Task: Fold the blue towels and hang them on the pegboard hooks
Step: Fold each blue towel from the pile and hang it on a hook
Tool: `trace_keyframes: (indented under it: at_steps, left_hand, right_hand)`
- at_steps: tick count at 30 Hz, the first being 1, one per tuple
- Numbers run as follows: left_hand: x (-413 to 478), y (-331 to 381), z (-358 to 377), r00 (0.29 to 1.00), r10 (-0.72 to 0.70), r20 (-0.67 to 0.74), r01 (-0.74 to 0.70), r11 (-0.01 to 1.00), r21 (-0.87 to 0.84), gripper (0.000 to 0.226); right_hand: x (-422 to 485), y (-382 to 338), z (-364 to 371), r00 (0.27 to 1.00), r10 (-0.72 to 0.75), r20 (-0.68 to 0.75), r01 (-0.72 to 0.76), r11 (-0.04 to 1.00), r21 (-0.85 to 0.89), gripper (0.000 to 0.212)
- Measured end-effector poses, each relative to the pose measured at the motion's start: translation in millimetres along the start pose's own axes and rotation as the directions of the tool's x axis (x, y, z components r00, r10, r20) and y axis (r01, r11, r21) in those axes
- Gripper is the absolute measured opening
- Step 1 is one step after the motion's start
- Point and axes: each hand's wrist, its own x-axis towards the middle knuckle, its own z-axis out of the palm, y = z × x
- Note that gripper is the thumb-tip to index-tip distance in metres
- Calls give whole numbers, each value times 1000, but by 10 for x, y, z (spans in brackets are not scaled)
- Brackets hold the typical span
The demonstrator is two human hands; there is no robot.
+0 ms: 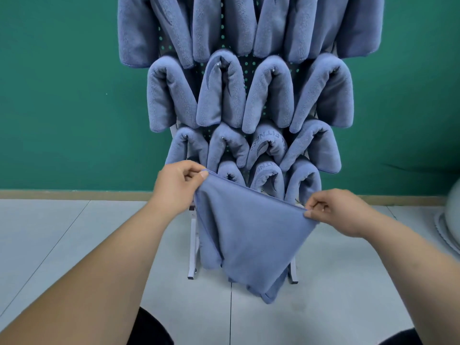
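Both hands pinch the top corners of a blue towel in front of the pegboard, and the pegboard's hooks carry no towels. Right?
Not quite. In the head view the pegboard is far from bare: rows of folded blue towels hang on it. The rest holds: the left hand and the right hand each pinch a top corner of the held towel in front of it.

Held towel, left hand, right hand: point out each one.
held towel (246, 232), head view, middle of the hanging cloth
left hand (178, 185), head view, back of the hand, pinching the towel's top edge
right hand (341, 210), head view, back of the hand, pinching the other corner
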Motion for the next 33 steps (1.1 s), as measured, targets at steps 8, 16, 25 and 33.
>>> trace_keyframes:
  at_steps: [8, 16, 25, 33]
  left_hand:
    - [60, -120, -229, 985, -44, -167, 45, 999, 2, 4]
    - [41, -190, -331, 981, 34, -191, -19, 996, 82, 4]
    - [33, -210, -305, 991, 24, -133, 19, 949, 315, 3]
    - [54, -244, -315, 993, -49, -112, 90, 916, 391, 5]
  right_hand:
    - [-16, 37, -84, 995, -52, -89, 43, 994, -102, 15]
    - [12, 105, -35, 919, 30, -394, -142, 956, -258, 12]
    - [-146, -96, -277, 818, 92, -569, 54, 971, 234, 7]
    - [-229, -11, -307, 974, 4, -225, 58, 962, 266, 20]
